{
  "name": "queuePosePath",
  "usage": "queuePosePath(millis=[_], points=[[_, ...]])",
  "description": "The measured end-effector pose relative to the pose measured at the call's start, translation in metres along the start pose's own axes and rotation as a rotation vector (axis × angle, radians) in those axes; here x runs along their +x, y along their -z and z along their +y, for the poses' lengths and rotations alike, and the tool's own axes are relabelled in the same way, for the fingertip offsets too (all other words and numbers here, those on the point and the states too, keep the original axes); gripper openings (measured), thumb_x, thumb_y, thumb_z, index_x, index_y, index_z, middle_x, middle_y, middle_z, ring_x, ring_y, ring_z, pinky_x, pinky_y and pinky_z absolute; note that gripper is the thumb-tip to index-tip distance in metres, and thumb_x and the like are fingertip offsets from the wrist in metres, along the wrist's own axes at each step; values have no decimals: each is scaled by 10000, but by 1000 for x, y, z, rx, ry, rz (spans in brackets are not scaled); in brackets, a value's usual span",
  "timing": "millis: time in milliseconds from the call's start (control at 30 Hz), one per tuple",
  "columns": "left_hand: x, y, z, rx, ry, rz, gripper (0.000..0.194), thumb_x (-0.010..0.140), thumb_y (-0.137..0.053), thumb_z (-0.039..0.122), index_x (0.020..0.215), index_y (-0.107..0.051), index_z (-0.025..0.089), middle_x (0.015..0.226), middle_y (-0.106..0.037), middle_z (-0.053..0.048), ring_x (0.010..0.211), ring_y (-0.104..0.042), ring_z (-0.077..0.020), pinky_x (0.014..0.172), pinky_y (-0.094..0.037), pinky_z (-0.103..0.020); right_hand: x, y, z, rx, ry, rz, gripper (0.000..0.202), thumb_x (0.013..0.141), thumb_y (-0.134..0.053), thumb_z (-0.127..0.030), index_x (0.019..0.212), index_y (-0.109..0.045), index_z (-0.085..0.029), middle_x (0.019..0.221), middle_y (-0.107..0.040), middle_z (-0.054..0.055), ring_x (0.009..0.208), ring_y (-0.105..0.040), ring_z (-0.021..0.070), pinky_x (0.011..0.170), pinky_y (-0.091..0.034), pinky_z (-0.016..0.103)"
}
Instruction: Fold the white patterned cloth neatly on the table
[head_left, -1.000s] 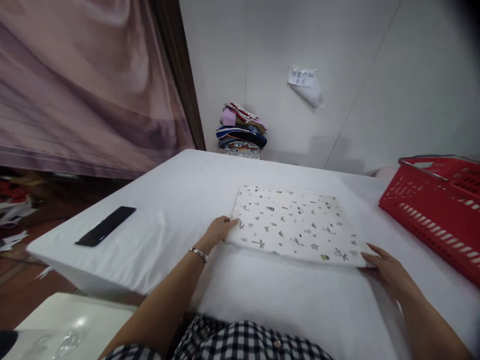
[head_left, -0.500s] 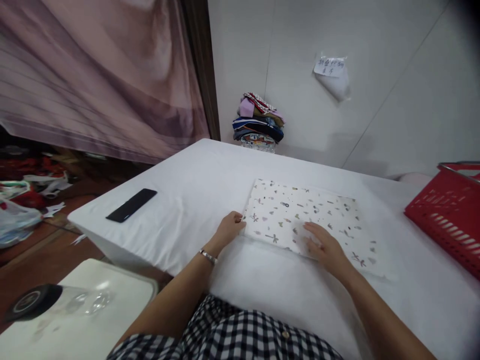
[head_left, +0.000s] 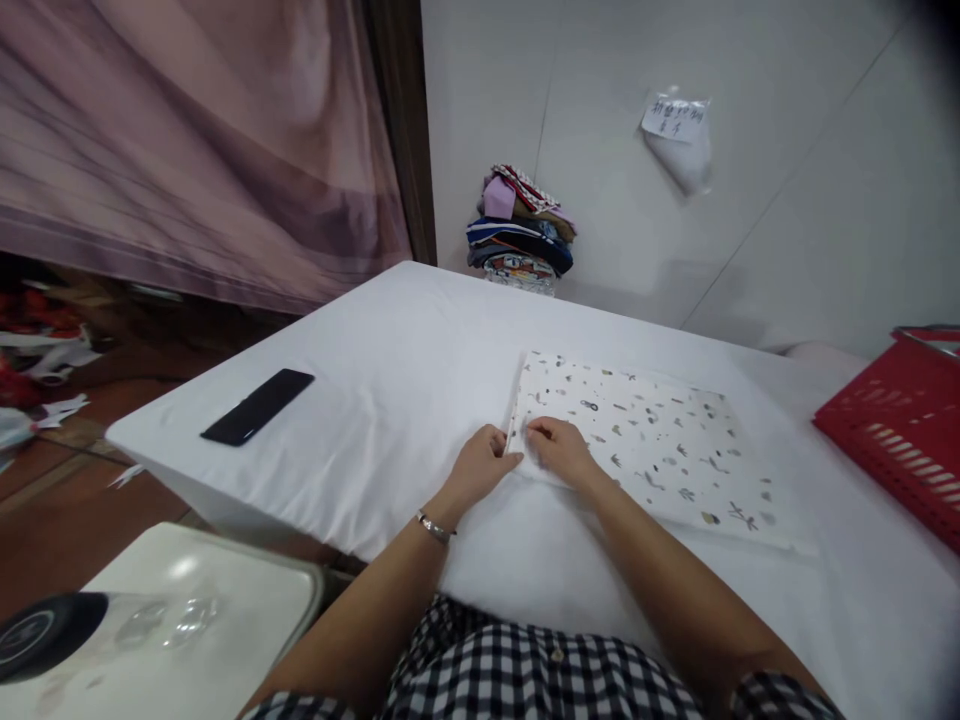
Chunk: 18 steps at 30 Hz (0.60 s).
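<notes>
A folded white cloth with a small print of plants and other shapes lies flat on the white-covered table in front of me. At its near left corner, my left hand is closed, thumb and fingers pinching the edge. My right hand is a short way to the right, on top of the cloth near that same edge. Its fingers are curled and drawn together at the fabric, the fingertips partly hidden. Small gaps separate the two hands.
A black flat object lies on the table's left side. A red plastic basket stands at the right. Folded clothes are stacked by the wall. A white stool with a clear, dark-ended item stands at lower left.
My right hand has moved left across the cloth, close to my left hand. The left hand keeps hold of the left edge. The camera view has shifted slightly.
</notes>
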<state>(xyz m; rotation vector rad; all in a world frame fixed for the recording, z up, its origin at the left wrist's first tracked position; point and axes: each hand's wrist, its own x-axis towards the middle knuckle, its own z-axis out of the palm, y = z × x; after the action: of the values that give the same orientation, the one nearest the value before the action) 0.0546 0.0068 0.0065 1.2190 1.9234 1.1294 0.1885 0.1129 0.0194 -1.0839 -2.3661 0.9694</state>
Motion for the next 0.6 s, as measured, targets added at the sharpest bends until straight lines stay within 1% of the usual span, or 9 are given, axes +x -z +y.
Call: queuePosePath(millis=[100, 167, 233, 333, 400, 467, 533, 600], points=[[1, 2, 1, 30, -6, -11, 223, 677, -630, 323, 663, -445, 199, 730, -559, 12, 638, -486, -122, 597, -373, -258, 1, -6, -3, -102, 24, -14, 207, 821, -484, -307, 826, -675, -230, 792, -672, -2, 729, -576, 156, 637, -391, 250], [1, 3, 3, 45, 8, -14, 194, 692, -605, 298, 638, -449, 197, 708, -551, 9, 647, -491, -128, 607, -375, -265, 0, -10, -2, -170, 55, -6, 203, 830, -484, -294, 864, -676, -237, 872, -674, 9, 808, -578, 166, 690, -396, 259], [1, 3, 3, 52, 14, -7, 170, 702, -588, 278, 627, -461, 195, 704, -553, 4, 655, -498, -132, 615, -379, -270, -2, -13, 0, -218, 89, 0, 213, 842, -473, -287, 891, -676, -242, 907, -668, 20, 854, -574, 173, 728, -399, 268], [0, 3, 4, 56, -14, 11, 134, 716, -573, 255, 636, -486, 193, 738, -570, -10, 671, -505, -134, 625, -386, -274, -5, -15, 5, -159, 102, 42, 230, 854, -459, -308, 911, -672, -242, 907, -667, 22, 859, -578, 175, 746, -408, 270], [0, 2, 4, 59, -39, 21, 109, 722, -563, 236, 646, -498, 192, 758, -577, -16, 676, -505, -133, 630, -390, -274, -8, -14, 5, -65, 65, 103, 239, 856, -456, -337, 888, -668, -234, 854, -669, 15, 803, -584, 171, 712, -412, 261], [-1, 2, 4, 61, -78, 28, 99, 729, -546, 214, 644, -503, 190, 770, -581, -20, 685, -506, -132, 643, -394, -273, -11, -13, 2, -12, 23, 130, 266, 858, -448, -379, 823, -659, -222, 742, -650, 6, 709, -570, 161, 640, -399, 249], [-1, 2, 4, 41, -129, 32, 125, 746, -518, 198, 622, -503, 185, 794, -589, -26, 712, -516, -132, 667, -402, -270, -14, -12, -2, -14, 10, 105, 314, 855, -444, -427, 729, -635, -211, 637, -603, -6, 625, -532, 147, 569, -358, 240], [0, 1, 4, -14, -153, 38, 165, 760, -496, 198, 597, -507, 179, 826, -601, -32, 742, -530, -131, 686, -413, -264, -14, -12, -7, -18, 3, 70, 349, 839, -456, -471, 666, -603, -205, 584, -562, -20, 572, -490, 131, 528, -320, 235]])
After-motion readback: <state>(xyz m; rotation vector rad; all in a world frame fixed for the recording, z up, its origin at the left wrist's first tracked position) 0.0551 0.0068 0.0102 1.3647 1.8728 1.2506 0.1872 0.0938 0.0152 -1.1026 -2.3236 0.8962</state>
